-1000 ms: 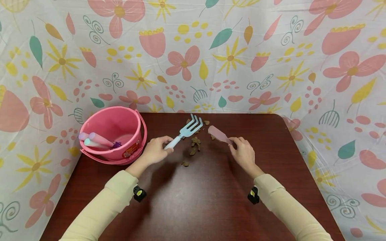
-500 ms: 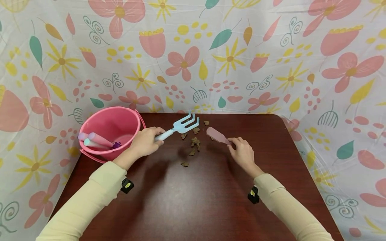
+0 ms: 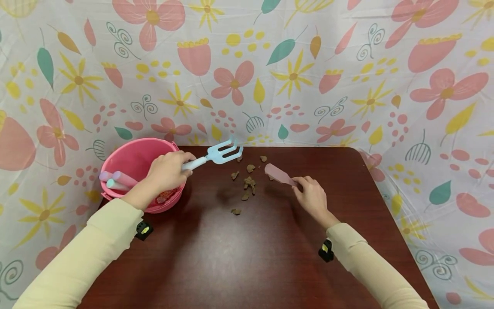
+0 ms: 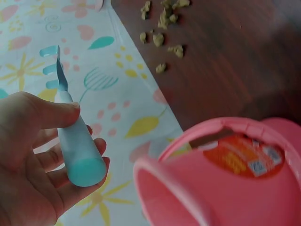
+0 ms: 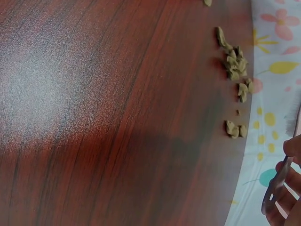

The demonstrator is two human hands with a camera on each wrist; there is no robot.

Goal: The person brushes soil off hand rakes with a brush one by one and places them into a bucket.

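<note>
My left hand [image 3: 167, 170] grips the white handle of a light-blue garden hand fork [image 3: 221, 154], its tines pointing right and held in the air. That hand overlaps the near right rim of a pink bucket [image 3: 129, 156] in the head view; in the left wrist view the fork [image 4: 75, 136] is beside the bucket [image 4: 235, 197]. My right hand [image 3: 311, 198] pinches the thin handle of a small pink brush [image 3: 278, 174], some bristles showing in the right wrist view. The brush head points left, close to scattered brown clumps [image 3: 249, 183] on the table.
Pink and white tool handles [image 3: 124, 179] lean inside the bucket at the left. The dark wooden table [image 3: 247, 257] ends at a floral cloth [image 3: 231, 86] hanging behind it and along its sides. One clump [image 3: 236, 211] lies nearer the front.
My left hand has moved left with the hand fork, from over the clumps to the bucket, uncovering clumps at the back. The right hand and brush have stayed nearly still.
</note>
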